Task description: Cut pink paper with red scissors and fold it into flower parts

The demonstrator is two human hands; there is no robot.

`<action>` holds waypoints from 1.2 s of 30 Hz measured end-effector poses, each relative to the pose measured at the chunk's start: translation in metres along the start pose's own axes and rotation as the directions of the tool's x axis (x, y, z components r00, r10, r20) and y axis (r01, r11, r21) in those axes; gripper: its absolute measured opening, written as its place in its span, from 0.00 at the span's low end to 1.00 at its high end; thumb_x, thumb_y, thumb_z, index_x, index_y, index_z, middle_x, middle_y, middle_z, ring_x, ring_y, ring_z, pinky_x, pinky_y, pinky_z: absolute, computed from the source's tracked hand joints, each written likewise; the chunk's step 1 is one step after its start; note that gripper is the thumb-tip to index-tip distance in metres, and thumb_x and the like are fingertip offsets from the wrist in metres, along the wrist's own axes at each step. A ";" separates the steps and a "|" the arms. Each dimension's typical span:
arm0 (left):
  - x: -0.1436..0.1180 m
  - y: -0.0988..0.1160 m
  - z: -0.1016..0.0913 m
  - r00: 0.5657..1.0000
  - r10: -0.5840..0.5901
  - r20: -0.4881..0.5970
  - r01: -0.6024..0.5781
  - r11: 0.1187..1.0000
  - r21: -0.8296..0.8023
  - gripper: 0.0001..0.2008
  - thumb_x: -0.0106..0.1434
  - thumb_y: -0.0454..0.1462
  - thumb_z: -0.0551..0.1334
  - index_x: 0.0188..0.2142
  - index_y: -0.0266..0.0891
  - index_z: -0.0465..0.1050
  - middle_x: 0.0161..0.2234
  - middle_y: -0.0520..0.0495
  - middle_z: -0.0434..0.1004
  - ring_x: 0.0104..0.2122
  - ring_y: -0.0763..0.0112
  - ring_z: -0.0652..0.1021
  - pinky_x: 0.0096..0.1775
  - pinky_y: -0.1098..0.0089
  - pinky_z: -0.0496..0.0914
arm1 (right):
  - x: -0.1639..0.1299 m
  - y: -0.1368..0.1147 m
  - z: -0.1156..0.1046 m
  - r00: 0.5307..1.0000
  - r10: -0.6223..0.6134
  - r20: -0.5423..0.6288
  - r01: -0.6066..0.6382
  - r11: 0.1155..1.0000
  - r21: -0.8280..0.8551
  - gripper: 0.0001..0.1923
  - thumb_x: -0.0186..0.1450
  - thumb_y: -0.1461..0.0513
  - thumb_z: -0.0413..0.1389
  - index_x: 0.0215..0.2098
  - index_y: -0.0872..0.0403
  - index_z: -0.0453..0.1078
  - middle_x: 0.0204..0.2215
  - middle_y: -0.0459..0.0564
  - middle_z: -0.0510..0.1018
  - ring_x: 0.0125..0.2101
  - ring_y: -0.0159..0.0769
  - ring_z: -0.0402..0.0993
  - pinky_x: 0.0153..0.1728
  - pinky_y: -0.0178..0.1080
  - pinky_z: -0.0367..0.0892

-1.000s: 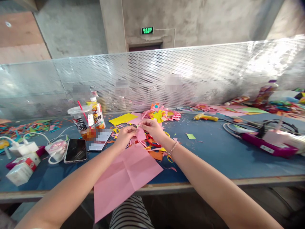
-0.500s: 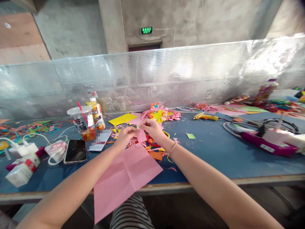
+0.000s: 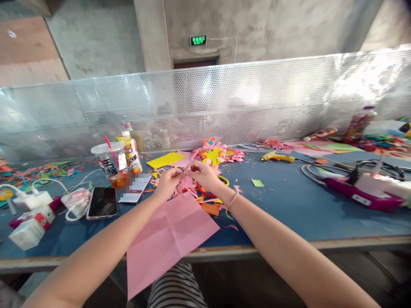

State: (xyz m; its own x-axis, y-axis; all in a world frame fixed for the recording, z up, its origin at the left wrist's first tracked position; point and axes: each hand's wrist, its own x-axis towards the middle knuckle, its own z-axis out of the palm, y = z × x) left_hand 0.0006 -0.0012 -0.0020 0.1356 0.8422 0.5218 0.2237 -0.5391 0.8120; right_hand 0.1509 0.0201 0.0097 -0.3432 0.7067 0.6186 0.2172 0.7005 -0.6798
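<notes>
My left hand (image 3: 170, 183) and my right hand (image 3: 204, 174) meet above a heap of paper scraps. Fingertips of both are pinched together on a small piece of pink paper, seen almost edge-on and mostly covered by the fingers. Beneath the hands lies a large pink paper sheet (image 3: 170, 239) with crossing creases; one corner hangs past the table's front edge. Just behind the hands sit pink paper flowers, one with a yellow centre (image 3: 213, 156). Yellow paper (image 3: 166, 160) lies to their left, and a yellow ring (image 3: 224, 179) shows beside my right wrist.
On the left are a phone (image 3: 102, 202), a drink cup (image 3: 109, 164), a bottle (image 3: 131, 154) and white chargers (image 3: 33, 199). A yellow glue gun (image 3: 277, 157) and a purple power strip (image 3: 362, 194) with cables lie right. A perforated metal screen (image 3: 272, 98) stands behind.
The small pink piece showed its flat face below my fingers, with a green bit at the fingertips; now it is turned nearly edge-on between them. My hands have barely shifted.
</notes>
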 end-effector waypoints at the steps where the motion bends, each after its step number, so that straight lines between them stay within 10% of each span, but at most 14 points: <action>1: 0.000 0.001 0.000 1.000 0.013 0.003 -0.013 0.999 0.031 0.11 0.52 0.43 0.58 0.25 0.36 0.66 0.20 0.55 0.63 0.21 0.78 0.64 0.25 0.75 0.59 | 0.000 0.000 -0.001 1.000 0.002 0.010 -0.001 1.000 -0.030 0.05 0.54 0.62 0.51 0.26 0.57 0.65 0.21 0.43 0.66 0.22 0.26 0.60 0.23 0.30 0.56; 12: 0.000 0.007 0.001 0.999 0.007 0.038 -0.009 0.999 0.050 0.10 0.52 0.42 0.58 0.24 0.36 0.64 0.20 0.55 0.64 0.22 0.78 0.65 0.26 0.75 0.58 | 0.002 -0.001 0.000 0.996 0.084 -0.014 -0.084 0.996 -0.007 0.06 0.53 0.62 0.52 0.23 0.57 0.67 0.18 0.43 0.66 0.20 0.25 0.60 0.22 0.30 0.57; 20: 0.000 0.000 -0.002 0.999 -0.020 -0.031 0.021 0.999 0.028 0.10 0.51 0.42 0.59 0.24 0.36 0.66 0.21 0.54 0.65 0.22 0.77 0.65 0.25 0.75 0.59 | 0.017 0.026 -0.052 0.916 0.237 -0.324 -0.149 0.950 0.273 0.10 0.51 0.58 0.55 0.21 0.57 0.63 0.16 0.42 0.64 0.18 0.23 0.59 0.20 0.29 0.57; 26: 0.005 -0.008 -0.004 0.986 0.105 -0.128 -0.085 0.985 0.150 0.09 0.50 0.42 0.60 0.27 0.38 0.72 0.25 0.50 0.70 0.24 0.75 0.67 0.27 0.74 0.61 | 0.007 0.023 -0.024 0.922 0.385 0.038 -0.378 0.873 0.307 0.13 0.56 0.52 0.50 0.31 0.53 0.63 0.15 0.40 0.66 0.12 0.23 0.59 0.13 0.28 0.54; 31: 0.005 -0.005 -0.005 0.975 0.155 -0.159 -0.137 0.984 0.115 0.07 0.50 0.39 0.61 0.28 0.39 0.74 0.29 0.48 0.71 0.26 0.74 0.70 0.29 0.73 0.64 | -0.005 0.012 0.002 0.675 0.513 0.530 -0.727 0.583 0.361 0.21 0.60 0.49 0.40 0.27 0.56 0.63 0.19 0.52 0.73 0.17 0.30 0.68 0.18 0.32 0.64; 36: -0.002 0.009 -0.003 0.985 0.145 -0.094 -0.145 0.989 0.010 0.09 0.53 0.38 0.57 0.28 0.39 0.75 0.33 0.46 0.74 0.37 0.69 0.72 0.40 0.69 0.65 | -0.002 0.006 -0.003 0.852 0.401 0.337 -0.523 0.680 0.514 0.05 0.55 0.63 0.53 0.31 0.56 0.64 0.20 0.44 0.71 0.19 0.24 0.67 0.22 0.29 0.65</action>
State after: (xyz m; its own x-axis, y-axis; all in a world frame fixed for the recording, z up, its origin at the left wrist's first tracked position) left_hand -0.0003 -0.0077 0.0049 0.0749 0.7504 0.6567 0.2111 -0.6555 0.7251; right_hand 0.1551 0.0237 0.0053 -0.5132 0.8496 0.1217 -0.1421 0.0558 -0.9883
